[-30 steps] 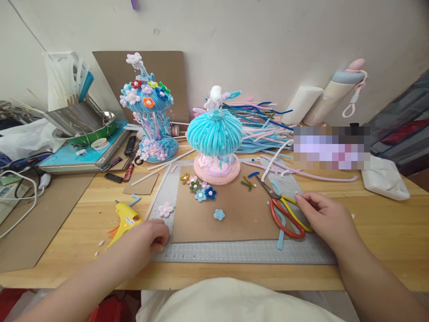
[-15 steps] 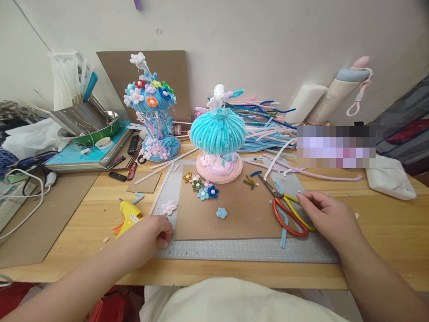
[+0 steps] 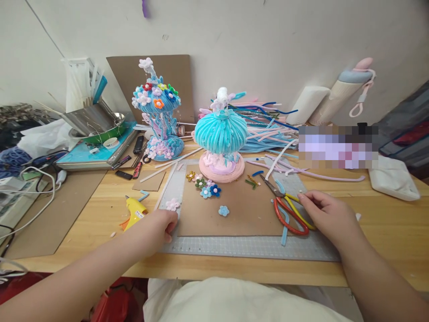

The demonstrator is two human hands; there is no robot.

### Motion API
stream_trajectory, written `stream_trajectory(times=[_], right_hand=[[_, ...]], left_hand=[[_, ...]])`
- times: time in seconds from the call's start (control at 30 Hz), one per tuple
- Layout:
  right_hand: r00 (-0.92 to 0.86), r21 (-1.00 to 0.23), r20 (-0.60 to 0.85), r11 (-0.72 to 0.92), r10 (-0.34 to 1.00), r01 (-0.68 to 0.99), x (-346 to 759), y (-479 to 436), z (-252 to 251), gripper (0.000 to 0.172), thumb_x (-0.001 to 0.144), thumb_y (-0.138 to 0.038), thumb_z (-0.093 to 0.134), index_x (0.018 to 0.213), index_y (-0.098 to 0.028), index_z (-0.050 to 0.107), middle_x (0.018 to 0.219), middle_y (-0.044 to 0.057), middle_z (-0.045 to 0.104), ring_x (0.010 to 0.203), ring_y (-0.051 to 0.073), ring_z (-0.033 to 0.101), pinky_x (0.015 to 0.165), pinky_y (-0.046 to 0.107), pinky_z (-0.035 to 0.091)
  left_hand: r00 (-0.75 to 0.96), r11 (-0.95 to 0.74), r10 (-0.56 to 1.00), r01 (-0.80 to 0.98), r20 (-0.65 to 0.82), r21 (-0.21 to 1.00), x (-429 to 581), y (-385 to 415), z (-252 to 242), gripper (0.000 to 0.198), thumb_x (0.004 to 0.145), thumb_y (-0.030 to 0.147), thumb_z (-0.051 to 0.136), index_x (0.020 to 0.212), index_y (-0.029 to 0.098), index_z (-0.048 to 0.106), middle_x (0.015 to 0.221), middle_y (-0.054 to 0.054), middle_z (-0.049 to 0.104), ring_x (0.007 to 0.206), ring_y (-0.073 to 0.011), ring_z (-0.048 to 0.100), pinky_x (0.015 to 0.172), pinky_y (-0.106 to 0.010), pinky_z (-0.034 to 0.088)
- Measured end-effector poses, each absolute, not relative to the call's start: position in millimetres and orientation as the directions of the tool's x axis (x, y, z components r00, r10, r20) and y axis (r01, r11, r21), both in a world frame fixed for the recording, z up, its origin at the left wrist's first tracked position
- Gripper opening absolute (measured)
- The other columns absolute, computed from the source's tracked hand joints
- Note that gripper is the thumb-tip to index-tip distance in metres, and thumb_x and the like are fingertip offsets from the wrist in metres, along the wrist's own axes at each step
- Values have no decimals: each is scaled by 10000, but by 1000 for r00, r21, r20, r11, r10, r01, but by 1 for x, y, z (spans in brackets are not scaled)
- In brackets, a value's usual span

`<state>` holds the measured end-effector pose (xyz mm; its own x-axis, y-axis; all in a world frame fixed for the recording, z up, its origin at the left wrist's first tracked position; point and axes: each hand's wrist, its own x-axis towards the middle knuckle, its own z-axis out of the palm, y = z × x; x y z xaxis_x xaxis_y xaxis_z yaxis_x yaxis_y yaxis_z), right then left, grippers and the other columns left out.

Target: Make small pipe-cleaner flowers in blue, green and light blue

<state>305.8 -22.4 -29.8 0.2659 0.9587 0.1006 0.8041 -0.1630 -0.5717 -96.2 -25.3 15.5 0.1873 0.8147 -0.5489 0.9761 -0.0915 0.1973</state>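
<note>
My left hand (image 3: 159,229) rests with curled fingers at the left edge of the grey cutting mat (image 3: 214,248); whatever may be inside is hidden. Just beyond it lies a pale pink fuzzy flower (image 3: 172,204). My right hand (image 3: 326,212) is closed, thumb and finger pinched beside the yellow handle of the scissors (image 3: 291,216), around something too small to make out. The scissors lie partly open on a cardboard sheet (image 3: 248,219). A blue flower (image 3: 223,211) lies alone there, and several colored flowers (image 3: 205,189) cluster behind it. A turquoise domed pipe-cleaner piece (image 3: 221,134) stands upright on a pink base.
A yellow glue gun (image 3: 135,212) lies left of my left hand. A flower-covered blue jellyfish-like piece (image 3: 158,100) stands at the back left. Loose pipe cleaners (image 3: 264,138) pile up behind the dome. A white dish (image 3: 393,176) sits at right, and a metal pot (image 3: 95,120) at far left.
The view has shifted slightly, so most things on the left appear a little farther right. Both hands keep nearly the same closed poses, and the flowers and scissors stay in place.
</note>
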Motion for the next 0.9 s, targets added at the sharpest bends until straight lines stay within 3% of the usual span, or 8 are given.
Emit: stream_trajectory(times=[0.27, 0.47, 0.6, 0.73, 0.8, 0.9], right_hand=[[262, -593, 117, -144, 958, 793, 309, -22, -31, 343, 745, -491, 487, 690, -178, 617, 570, 7, 571, 526, 160, 489, 476, 240, 346], [284, -600, 123, -157, 951, 785, 305, -22, -28, 334, 754, -490, 489, 681, -184, 601, 529, -3, 533, 495, 153, 463, 459, 239, 340], [372, -590, 137, -227, 918, 775, 304, -25, -26, 317, 749, -487, 499, 721, -195, 619, 552, 1, 580, 501, 163, 496, 473, 248, 358], [387, -565, 269, -181, 882, 805, 296, -35, -16, 290, 769, -471, 502, 742, -205, 612, 614, 6, 624, 515, 162, 529, 521, 251, 383], [317, -564, 311, -94, 896, 820, 284, -39, -8, 279, 778, -458, 495, 721, -209, 607, 623, 3, 625, 508, 155, 524, 515, 243, 382], [62, -586, 217, 79, 974, 806, 259, -43, 4, 287, 803, -455, 481, 691, -221, 602, 606, -9, 611, 536, 155, 538, 514, 228, 389]], left_hand=[[143, -85, 785, 989, -602, 124, -81, -13, 28, 215, 510, 85, 590, 523, 188, 402, 565, 54, 469, 595, -143, 471, 498, -231, 265], [151, -69, 812, 984, -564, 164, -88, -29, 23, 121, 592, 106, 532, 631, 203, 471, 700, 23, 568, 685, -166, 530, 562, -246, 332], [196, -82, 877, 961, -438, 265, -94, -50, 19, 90, 713, 132, 458, 679, 204, 500, 799, -7, 593, 716, -161, 545, 631, -264, 366], [201, -70, 907, 938, -369, 339, -95, -66, 21, 143, 783, 154, 424, 684, 207, 512, 784, -9, 594, 718, -160, 547, 662, -274, 383], [176, -12, 914, 913, -367, 407, -90, -68, 21, 133, 800, 188, 437, 699, 215, 519, 747, 5, 597, 713, -156, 552, 661, -263, 398], [175, 83, 899, 833, -402, 547, -76, -64, 21, 99, 810, 252, 466, 738, 230, 531, 719, 25, 604, 707, -146, 567, 634, -238, 415]])
